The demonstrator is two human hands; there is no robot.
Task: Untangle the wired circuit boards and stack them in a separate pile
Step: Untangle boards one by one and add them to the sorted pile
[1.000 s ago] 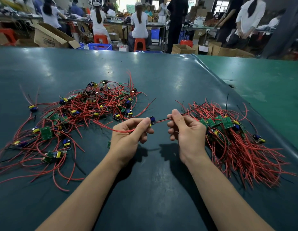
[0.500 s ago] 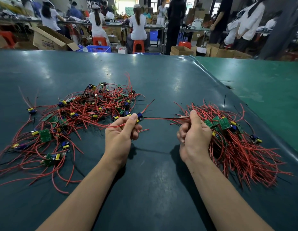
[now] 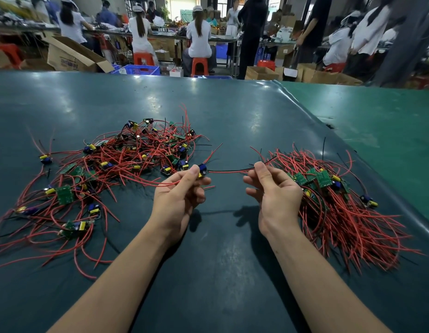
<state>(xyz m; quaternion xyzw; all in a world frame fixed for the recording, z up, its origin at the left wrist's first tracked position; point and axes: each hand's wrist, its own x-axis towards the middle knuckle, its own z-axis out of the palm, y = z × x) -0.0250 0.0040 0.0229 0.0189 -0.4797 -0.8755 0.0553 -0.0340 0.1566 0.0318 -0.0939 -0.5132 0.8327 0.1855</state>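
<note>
**One Board Held Between Two Piles**

Two heaps of wired boards lay on the dark green table, well apart. The tangled heap on the left sprawled loosely; its small green boards were too jumbled among looping red leads to count surely. The sorted pile on the right lay with its red wires combed toward the near edge, some four green boards showing at its top.

Between them one circuit board was held above the table: small, carrying a blue part and a yellow one, with red and black leads running off both ways. The left hand pinched that board between thumb and fingers. The right hand pinched the board's wires at thumb and forefinger, its other fingers loosely curled.
</note>
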